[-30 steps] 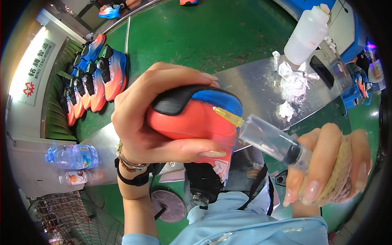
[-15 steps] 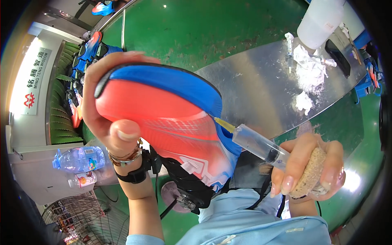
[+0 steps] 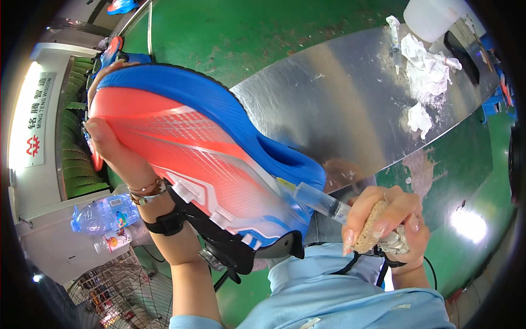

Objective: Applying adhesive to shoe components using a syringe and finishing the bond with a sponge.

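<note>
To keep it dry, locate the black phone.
In the head view, the black phone lies upper right on the metal table, right of the crumpled white wad.

The shoe (image 3: 181, 137) I hold is brightly lit. Left of it, white light edges the wall sign (image 3: 41, 118); right of it, glare whitens the green floor (image 3: 460, 159); beyond it, the metal table (image 3: 307, 88) gleams. Around it, my view bends, rimmed black.

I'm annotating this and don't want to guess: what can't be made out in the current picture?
All in the head view:
Left hand: most fingers hidden behind the shoe.
Syringe: its plunger end is covered by the right hand.
Yellow tip: too small to tell whether it touches the shoe.
White container: its top is cut off by the upper edge.
</note>
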A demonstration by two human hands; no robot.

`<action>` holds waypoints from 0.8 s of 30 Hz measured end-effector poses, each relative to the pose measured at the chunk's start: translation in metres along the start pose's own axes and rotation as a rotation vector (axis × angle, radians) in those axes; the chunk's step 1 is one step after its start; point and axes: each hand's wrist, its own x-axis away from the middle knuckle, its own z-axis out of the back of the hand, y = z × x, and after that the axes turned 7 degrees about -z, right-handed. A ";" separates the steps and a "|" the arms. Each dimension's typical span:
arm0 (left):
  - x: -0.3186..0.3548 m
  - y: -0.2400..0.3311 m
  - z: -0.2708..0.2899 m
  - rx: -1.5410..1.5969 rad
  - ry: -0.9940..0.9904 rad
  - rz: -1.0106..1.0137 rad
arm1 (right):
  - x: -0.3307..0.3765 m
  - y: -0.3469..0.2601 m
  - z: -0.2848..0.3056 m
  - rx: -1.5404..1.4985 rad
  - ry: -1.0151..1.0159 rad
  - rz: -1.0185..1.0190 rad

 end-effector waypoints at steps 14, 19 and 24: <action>0.014 -0.096 0.058 -0.224 0.034 0.014 | 0.032 0.006 0.019 0.071 0.095 -0.062; 0.010 -0.123 0.072 -0.284 -0.009 -0.047 | 0.033 0.006 0.022 0.117 0.097 -0.052; 0.025 -0.128 0.084 -0.150 -0.052 0.279 | 0.024 0.006 0.019 0.165 0.143 -0.053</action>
